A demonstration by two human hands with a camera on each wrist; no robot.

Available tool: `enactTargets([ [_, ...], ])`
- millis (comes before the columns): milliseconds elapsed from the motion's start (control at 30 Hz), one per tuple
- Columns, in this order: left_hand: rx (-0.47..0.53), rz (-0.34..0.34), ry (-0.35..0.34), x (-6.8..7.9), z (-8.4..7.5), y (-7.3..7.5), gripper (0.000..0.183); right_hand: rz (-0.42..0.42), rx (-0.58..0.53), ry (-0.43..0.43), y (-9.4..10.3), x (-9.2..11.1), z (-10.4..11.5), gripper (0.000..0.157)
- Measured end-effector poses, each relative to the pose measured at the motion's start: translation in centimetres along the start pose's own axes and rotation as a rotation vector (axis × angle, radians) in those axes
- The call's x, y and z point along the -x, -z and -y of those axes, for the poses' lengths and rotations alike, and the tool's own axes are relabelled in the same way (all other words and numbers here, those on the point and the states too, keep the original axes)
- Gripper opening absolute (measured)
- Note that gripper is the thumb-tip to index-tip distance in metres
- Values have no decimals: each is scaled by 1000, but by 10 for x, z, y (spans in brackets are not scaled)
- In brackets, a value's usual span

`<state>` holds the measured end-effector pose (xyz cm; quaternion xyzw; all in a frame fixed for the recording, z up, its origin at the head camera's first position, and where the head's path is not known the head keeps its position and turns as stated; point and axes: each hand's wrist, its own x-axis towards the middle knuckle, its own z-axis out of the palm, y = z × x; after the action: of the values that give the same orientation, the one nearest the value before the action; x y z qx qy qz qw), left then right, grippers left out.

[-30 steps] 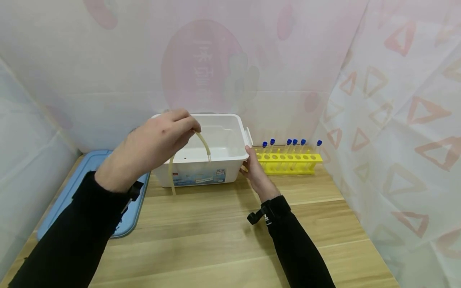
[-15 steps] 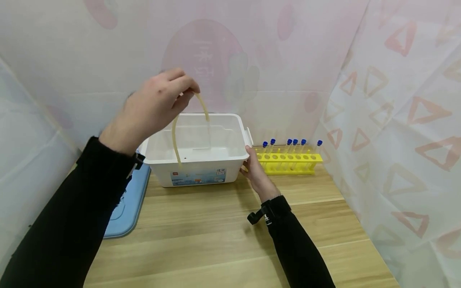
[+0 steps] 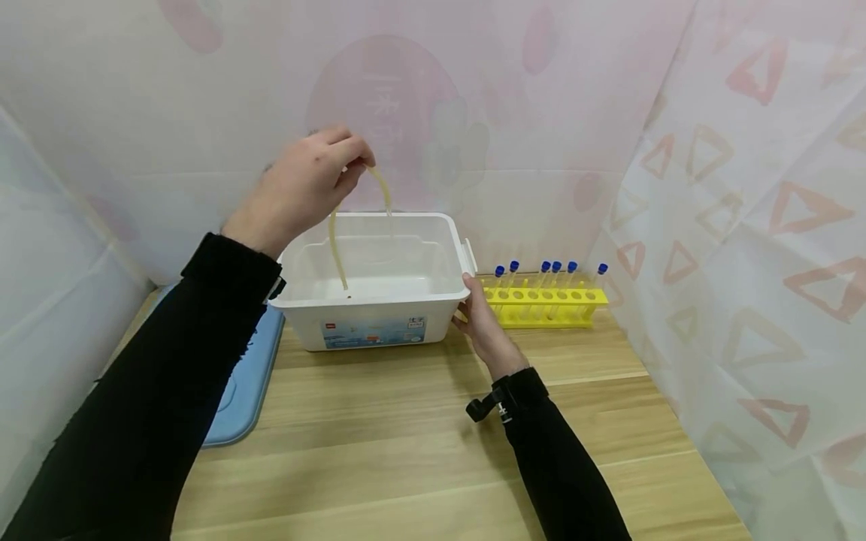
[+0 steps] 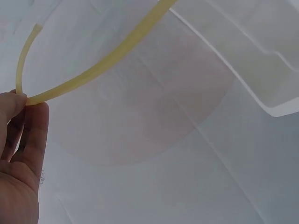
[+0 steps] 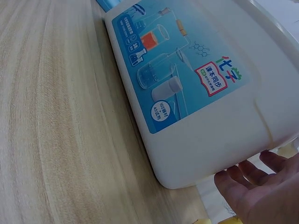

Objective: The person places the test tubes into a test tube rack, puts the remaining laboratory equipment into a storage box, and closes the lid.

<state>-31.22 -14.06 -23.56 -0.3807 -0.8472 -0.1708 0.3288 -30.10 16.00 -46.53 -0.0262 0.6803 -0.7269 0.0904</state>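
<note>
A pale yellow rubber tube [image 3: 335, 252] hangs in an arch from my left hand [image 3: 298, 188], which pinches it between thumb and fingertips. One end of the tube dips toward the inside of a white plastic storage box [image 3: 372, 303]; a thin clear piece seems to hang from the other end. In the left wrist view, the thumb and fingers hold the tube [image 4: 100, 67] at its bend. My right hand [image 3: 485, 330] grips the box's front right corner, thumb at the rim and fingers against the side. The right wrist view shows the box's blue label [image 5: 163, 74].
A yellow test tube rack [image 3: 544, 297] with several blue-capped tubes stands right of the box. A blue lid [image 3: 250, 391] lies at the left, partly behind the left sleeve [image 3: 155, 391]. A printed white sheet [image 3: 223, 113] hangs behind the wooden table [image 3: 379, 443].
My left hand has risen with the rubber tube, from the box's front edge to above the box, then shifted slightly to the right. My right hand has stayed on the box.
</note>
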Motion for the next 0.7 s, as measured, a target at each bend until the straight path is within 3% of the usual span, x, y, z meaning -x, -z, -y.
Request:
enactTargets([
  [433, 32, 228, 36, 26, 24, -46, 12, 4, -7, -12, -1, -2, 0, 76],
  [700, 34, 340, 52, 44, 29, -63, 15, -6, -8, -17, -2, -2, 0, 79],
])
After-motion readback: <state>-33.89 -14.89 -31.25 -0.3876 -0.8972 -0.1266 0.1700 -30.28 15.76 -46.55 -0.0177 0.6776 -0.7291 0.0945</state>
